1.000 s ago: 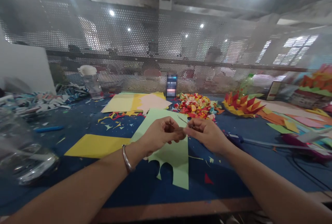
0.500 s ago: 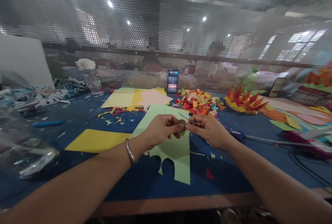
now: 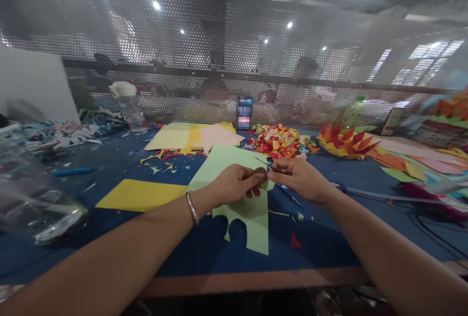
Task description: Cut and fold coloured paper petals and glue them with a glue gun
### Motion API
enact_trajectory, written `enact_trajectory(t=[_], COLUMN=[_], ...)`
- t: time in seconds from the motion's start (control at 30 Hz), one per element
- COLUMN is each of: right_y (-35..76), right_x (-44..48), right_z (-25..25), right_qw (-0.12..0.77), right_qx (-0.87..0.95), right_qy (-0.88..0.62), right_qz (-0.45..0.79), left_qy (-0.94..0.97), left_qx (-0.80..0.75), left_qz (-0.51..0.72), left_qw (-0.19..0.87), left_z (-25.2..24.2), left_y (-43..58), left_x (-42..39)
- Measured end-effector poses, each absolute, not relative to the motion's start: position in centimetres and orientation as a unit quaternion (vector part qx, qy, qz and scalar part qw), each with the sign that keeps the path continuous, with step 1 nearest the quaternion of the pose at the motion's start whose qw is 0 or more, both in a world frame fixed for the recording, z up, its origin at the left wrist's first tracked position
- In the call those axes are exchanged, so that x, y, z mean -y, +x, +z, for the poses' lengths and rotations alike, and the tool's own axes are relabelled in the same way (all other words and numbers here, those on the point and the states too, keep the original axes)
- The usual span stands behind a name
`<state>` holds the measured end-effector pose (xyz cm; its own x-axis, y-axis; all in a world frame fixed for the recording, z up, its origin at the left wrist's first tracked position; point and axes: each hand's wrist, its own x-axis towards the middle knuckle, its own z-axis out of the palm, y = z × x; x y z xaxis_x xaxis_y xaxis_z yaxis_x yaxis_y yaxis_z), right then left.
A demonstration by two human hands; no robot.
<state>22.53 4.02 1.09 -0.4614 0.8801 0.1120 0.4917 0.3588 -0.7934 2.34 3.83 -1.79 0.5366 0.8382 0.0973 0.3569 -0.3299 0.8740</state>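
Note:
Both hands are close together over a light green paper sheet (image 3: 256, 213) with curved cut-outs along its near edge. My left hand (image 3: 239, 183), a bracelet at the wrist, is closed in a pinch on a small brown rounded piece (image 3: 261, 171); its exact kind is unclear. My right hand (image 3: 294, 177) is closed around a thin, dark pointed tool (image 3: 263, 162), whose tip points up and left. Its fingers almost touch the brown piece. A thin stick-like item (image 3: 290, 195) shows below my right hand.
Yellow paper (image 3: 141, 195) lies left, near a clear plastic container (image 3: 40, 204) and a blue pen-like item (image 3: 72, 171). A heap of coloured paper pieces (image 3: 280, 141) and a red-and-yellow spiky paper piece (image 3: 347, 143) sit behind. A glue gun (image 3: 435, 196) lies right; a phone (image 3: 244, 112) stands at the mesh.
Both hands have shifted slightly right, still holding the brown piece and the pointed tool. The stick-like item under my right hand shows more. The green sheet stays put.

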Motion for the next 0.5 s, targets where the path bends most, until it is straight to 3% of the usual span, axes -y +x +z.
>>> enact_trajectory(t=[0.17,0.3,0.5], right_y=[23.4,23.5,23.0], right_x=[-4.6,-4.6,-4.6], right_z=[1.2,1.1,1.0], right_qw=[0.148,0.135,0.191], right_qx=[0.839,0.851,0.841], right_qy=[-0.460,-0.495,-0.498], right_qz=[0.250,0.112,0.091], left_qy=[0.859,0.802,0.753], left_qx=[-0.455,-0.553,-0.637], left_qz=[0.164,0.225,0.160], left_qw=[0.169,0.026,0.050], left_z=[-1.1,-0.4,-1.0], left_y=[1.0,-3.0,-7.5], left_x=[-4.3,-6.6,-9.2])
